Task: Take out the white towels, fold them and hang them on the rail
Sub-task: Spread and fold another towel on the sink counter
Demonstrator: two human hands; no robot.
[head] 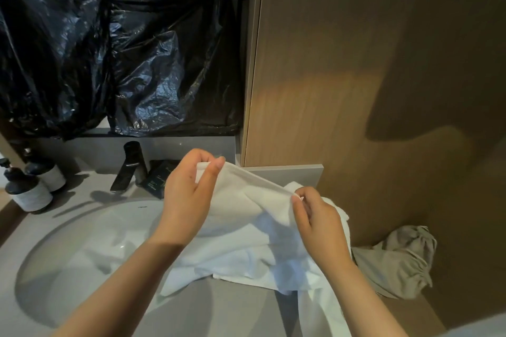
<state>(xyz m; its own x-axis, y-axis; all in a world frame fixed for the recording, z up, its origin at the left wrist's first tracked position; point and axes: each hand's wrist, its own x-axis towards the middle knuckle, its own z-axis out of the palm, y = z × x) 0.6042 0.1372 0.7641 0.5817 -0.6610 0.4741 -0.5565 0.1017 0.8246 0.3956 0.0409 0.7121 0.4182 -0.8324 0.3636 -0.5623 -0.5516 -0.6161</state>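
1. While the left hand (189, 191) and the right hand (319, 220) are apart, each pinches the top edge of the white towel (260, 200).
2. The rest of it lies heaped on the counter (219, 309), right of the sink (82, 241).
3. I think it is best to find both corners, pull the edge straight, then lift.
4. No rail shows here.

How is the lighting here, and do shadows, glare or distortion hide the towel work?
Head view: dim, warm light; a large shadow on the wood wall; glare on the black plastic; wide-angle bending at the edges; towel, left hand and right hand are sharp enough to read.
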